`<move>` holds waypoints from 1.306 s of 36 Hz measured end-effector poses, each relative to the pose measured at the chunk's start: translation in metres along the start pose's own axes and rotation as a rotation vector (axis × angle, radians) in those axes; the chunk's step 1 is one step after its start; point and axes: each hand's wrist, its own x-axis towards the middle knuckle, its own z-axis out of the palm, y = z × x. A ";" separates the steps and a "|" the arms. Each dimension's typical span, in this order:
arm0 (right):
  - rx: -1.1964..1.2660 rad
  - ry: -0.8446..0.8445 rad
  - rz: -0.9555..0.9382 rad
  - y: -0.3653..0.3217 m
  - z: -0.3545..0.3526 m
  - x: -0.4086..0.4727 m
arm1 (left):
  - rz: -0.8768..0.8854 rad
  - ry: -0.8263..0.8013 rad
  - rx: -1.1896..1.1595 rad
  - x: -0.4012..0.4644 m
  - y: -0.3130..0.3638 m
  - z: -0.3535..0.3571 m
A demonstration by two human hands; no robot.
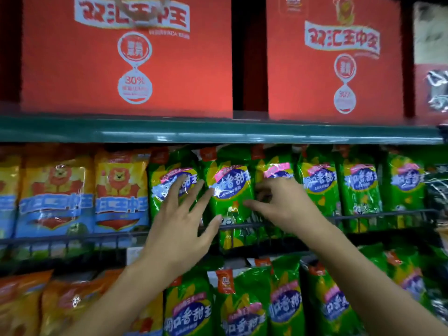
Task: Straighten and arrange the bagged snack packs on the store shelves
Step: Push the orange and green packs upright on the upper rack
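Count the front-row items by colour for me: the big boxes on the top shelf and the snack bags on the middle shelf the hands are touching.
red boxes: 2
yellow bags: 3 (one cut off at the left edge)
green bags: 6
Total: 11

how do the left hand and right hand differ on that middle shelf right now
The left hand has straight, spread fingers laid flat over a green pack; the right hand has curled fingers pinching at the green pack beside it. The left hand reaches further left, near the yellow packs; the right hand sits further right among the green ones. Both reach above the wire rail.
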 end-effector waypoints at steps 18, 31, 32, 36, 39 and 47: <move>0.303 0.241 0.023 0.005 0.006 -0.013 | 0.048 0.015 -0.363 0.017 0.017 -0.003; 0.384 0.189 0.034 0.014 0.016 -0.023 | 0.078 0.033 -0.326 0.010 0.003 0.004; 0.404 0.190 0.039 0.012 0.018 -0.023 | 0.076 0.043 -0.344 0.009 0.003 0.003; 0.424 0.192 0.049 0.010 0.026 -0.025 | 0.088 0.072 -0.378 0.008 0.003 0.003; 0.435 0.159 0.068 0.015 0.024 -0.023 | 0.108 0.077 -0.310 0.009 0.006 0.004; 0.053 0.389 -0.184 0.028 0.014 -0.028 | 0.104 0.033 -0.043 0.010 0.012 0.011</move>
